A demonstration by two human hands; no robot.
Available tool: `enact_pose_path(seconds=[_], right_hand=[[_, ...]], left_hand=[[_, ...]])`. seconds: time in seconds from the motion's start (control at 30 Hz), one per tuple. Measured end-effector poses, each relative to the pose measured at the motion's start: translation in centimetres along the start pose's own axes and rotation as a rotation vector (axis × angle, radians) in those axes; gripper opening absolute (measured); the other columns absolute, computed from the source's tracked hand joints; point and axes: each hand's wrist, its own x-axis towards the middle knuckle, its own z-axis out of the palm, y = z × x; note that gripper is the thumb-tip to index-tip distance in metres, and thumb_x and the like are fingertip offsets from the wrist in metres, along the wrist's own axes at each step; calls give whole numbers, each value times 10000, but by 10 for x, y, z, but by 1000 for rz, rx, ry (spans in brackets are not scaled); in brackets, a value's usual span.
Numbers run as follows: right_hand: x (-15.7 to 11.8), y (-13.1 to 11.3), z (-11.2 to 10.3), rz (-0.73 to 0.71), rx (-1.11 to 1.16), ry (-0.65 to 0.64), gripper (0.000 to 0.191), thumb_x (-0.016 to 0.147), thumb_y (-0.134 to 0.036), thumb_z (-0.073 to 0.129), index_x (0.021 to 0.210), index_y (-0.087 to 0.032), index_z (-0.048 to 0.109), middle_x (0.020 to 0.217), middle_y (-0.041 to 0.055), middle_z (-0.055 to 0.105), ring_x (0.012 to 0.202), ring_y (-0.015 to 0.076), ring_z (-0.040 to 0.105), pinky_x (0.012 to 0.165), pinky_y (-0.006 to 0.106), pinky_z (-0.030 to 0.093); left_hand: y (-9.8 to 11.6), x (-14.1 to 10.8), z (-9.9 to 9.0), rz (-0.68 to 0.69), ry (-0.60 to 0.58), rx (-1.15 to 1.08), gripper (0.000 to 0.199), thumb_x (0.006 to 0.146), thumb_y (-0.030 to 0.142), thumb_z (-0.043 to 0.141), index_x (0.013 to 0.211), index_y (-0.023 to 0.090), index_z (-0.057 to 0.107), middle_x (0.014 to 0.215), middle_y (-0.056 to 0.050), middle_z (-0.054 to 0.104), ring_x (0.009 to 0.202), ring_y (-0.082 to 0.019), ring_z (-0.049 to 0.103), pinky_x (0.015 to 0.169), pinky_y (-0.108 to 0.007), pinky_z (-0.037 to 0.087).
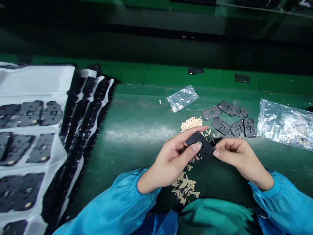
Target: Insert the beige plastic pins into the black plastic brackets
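Note:
A flat black plastic plate point(206, 150) with small holes and a square cutout is tilted up in front of me. My left hand point(174, 156) grips it, thumb across its face and fingers behind. At the plate's right end, my right hand point(234, 155) has thumb and index finger pinched together; whether they hold the plate's edge or a small piece there cannot be made out. Beyond the plate lies a heap of small pale cut strips point(192, 123), and nearer my body is a second scatter of pale strips point(184, 188).
Several similar black plates point(220, 125) lie on the green table point(127, 130) at right. Clear bags point(183, 98) point(286, 125) rest nearby, the right one holding small parts. At left stand stacked white-lined trays point(34, 88) of black plates. Two plates point(195, 70) point(242, 78) lie farther back.

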Motion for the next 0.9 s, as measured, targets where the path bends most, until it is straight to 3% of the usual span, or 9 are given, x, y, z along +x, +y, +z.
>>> enact_pose_path(seconds=[0.13,0.23,0.37,0.5,0.53,0.63,0.77,0.9], right_hand=[[-1,0,0,-46,-37,-8,179,699,-259,850,842,-192,767,645,-49,559,552,87,444,536,246,339],[-3,0,-1,-82,-41,-12,194,734,-312,846,875,-204,768,654,-43,564,547,96,438,519,252,329],[-7,0,4,-206,-179,115,126,797,-312,800,787,-199,745,635,-30,552,542,108,405,502,269,302],[-10,0,6,-424,-371,201,28,816,-228,768,796,-209,760,654,-17,583,554,117,424,509,282,311],[-10,0,6,-443,-386,206,11,815,-223,772,814,-212,768,662,-15,590,552,116,427,506,281,310],[-11,-1,6,-440,-347,203,65,804,-258,807,852,-217,789,680,-9,605,549,115,436,497,277,310],[-10,-2,6,-397,-253,184,144,831,-338,812,764,-215,775,666,-2,602,567,122,443,514,284,318],[-5,-2,3,-191,-21,60,273,818,-413,815,689,-201,702,613,-26,541,547,106,392,498,266,287]], left_hand=[[-3,0,-1,46,29,34,330,989,214,649,1313,266,681,843,15,662,673,-88,597,630,-148,532],[-2,0,-2,67,24,101,331,982,231,657,1311,264,671,899,1,684,699,-104,618,651,-176,542],[1,1,-1,11,25,203,409,906,249,750,1308,236,672,845,-1,714,715,-141,643,662,-219,553],[2,4,0,-25,-38,250,123,867,277,785,909,162,782,824,-45,769,696,-167,670,609,-241,539],[2,5,0,-15,-45,267,142,877,278,774,812,151,775,788,-49,768,670,-164,667,591,-241,529],[2,5,0,51,-59,318,144,892,245,764,788,149,788,728,-41,767,638,-161,679,591,-244,528],[1,4,1,153,-89,341,62,896,189,768,890,177,828,825,-48,814,703,-173,738,667,-255,573],[-2,4,1,219,-112,354,84,892,169,773,930,194,844,834,-61,822,705,-183,751,646,-262,584]])
